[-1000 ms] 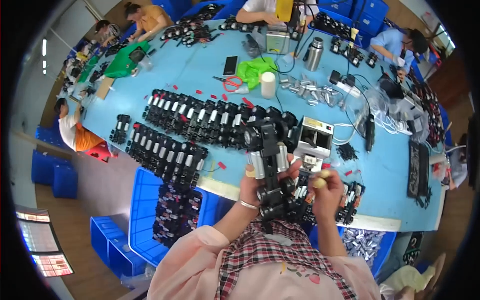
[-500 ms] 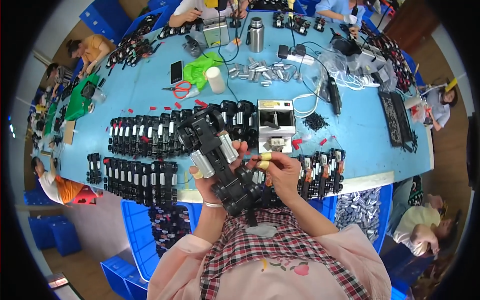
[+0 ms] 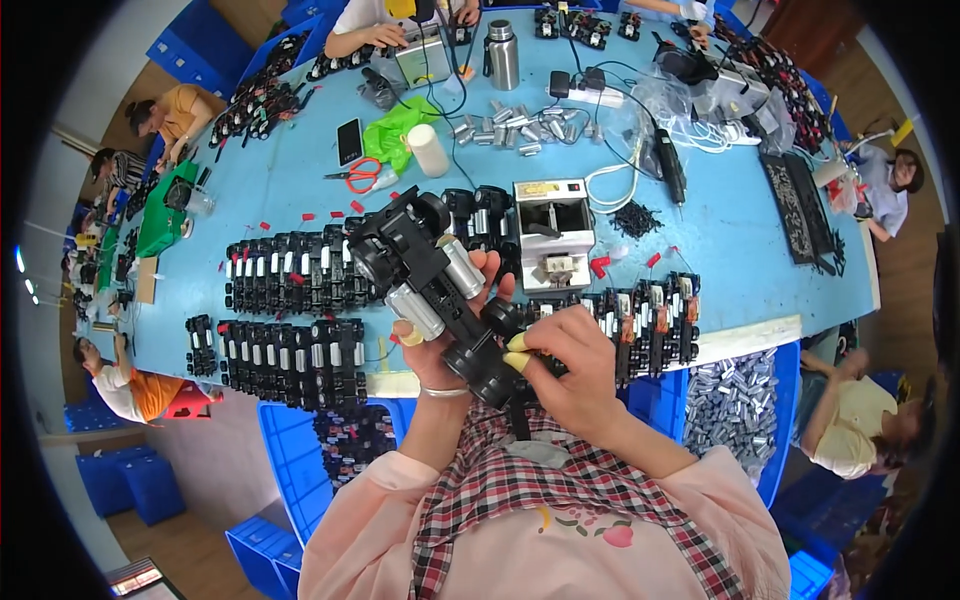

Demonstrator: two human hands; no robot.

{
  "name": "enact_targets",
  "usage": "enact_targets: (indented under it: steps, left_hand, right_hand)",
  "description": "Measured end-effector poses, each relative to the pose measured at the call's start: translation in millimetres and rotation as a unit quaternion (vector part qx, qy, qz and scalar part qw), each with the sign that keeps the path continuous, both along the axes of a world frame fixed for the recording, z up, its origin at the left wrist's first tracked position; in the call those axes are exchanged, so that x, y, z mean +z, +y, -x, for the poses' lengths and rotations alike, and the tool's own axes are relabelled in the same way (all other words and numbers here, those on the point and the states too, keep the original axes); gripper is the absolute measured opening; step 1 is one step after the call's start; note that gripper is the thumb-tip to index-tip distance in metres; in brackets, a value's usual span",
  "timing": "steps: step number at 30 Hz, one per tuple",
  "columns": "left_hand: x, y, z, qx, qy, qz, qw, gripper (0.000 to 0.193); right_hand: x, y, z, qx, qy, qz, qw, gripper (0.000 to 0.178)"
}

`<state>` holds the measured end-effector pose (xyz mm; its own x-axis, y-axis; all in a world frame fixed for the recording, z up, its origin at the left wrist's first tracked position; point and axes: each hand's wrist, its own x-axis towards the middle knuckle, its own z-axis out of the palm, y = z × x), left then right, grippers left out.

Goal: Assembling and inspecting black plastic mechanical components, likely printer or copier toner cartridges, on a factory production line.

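Hands (image 3: 432, 368) curled: left holding black chassis (image 3: 430, 266), partly blocking lined-up units (image 3: 333, 265); right (image 3: 578, 368) pinched, contents unclear.

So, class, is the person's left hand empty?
No, the left hand holds a black wheeled chassis.

Wide blue-topped table (image 3: 280, 180), pale greyish floor (image 3: 228, 440), white light strips (image 3: 20, 260) far left.

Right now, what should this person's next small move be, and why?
Probably a gentle press with the right hand at the near end of the black wheeled chassis, the left hand bracing it. The yellow-tipped fingers meet beside the near wheels, and the left hand grips the chassis by its silver cylinders. Whether the fingers pinch anything can't be made out.
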<state>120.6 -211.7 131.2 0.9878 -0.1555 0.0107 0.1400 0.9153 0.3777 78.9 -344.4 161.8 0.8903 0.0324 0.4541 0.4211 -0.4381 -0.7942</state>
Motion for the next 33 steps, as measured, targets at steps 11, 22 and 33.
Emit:
enact_targets:
  steps: [11, 22, 33]
  left_hand:
    - [14, -15, 3, 0.06, -0.042, -0.122, 0.99, 0.1]
    - [1, -17, 0, 0.052, -0.065, -0.04, 0.996, 0.092]
    - [6, -30, 4, 0.067, -0.075, -0.111, 0.989, 0.098]
  right_hand:
    - [-2, 1, -2, -0.023, 0.037, -0.036, 0.998, 0.015]
    - [-4, -5, 0, -0.039, 0.031, -0.06, 0.997, 0.014]
    - [-4, -10, 5, -0.048, 0.064, -0.063, 0.995, 0.013]
